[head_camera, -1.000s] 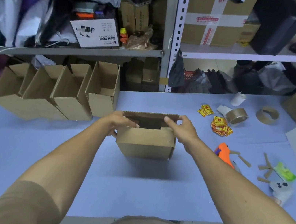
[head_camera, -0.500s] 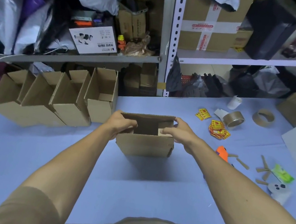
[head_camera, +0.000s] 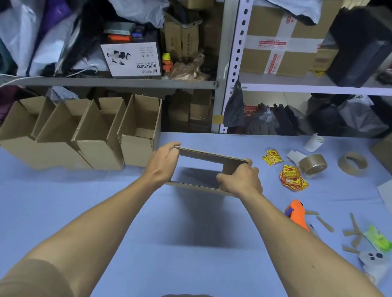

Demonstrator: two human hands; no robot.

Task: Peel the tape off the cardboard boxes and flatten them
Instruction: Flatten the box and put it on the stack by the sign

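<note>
Box in hand: the cardboard box (head_camera: 210,154) is being held up off the counter (head_camera: 54,203), open at both ends, so the view is passing straight through it to the blue surface below
Left grip: the left hand (head_camera: 162,162) is grasping the box's left wall, fingers curled over the far top corner
Right grip: the right hand (head_camera: 241,178) is grasping the right wall, fingers wrapped in over the edge, thumb side lying across the opening
Where the box is lying: directly between the two grips, touching both, so neither hand is nearer than the other
Long axis: running side to side, from the left grip to the right grip; the far and near panels are showing as thin corrugated edges, the far one just beyond the knuckles, the near one under the wrists
Deciding relation: the hands are sitting on opposite short walls, so flattening is likely turning on sliding one grip away and the other toward the body to shear the tube shut along that side-to-side axis
Tape: none is showing on the visible edges; the hidden faces cannot be judged
Waiting boxes: a row of open boxes (head_camera: 105,134) is leaning together just beyond and outside the left grip
Beyond the right grip: an orange cutter (head_camera: 297,213) and a tape roll (head_camera: 312,163) are lying well clear
</note>
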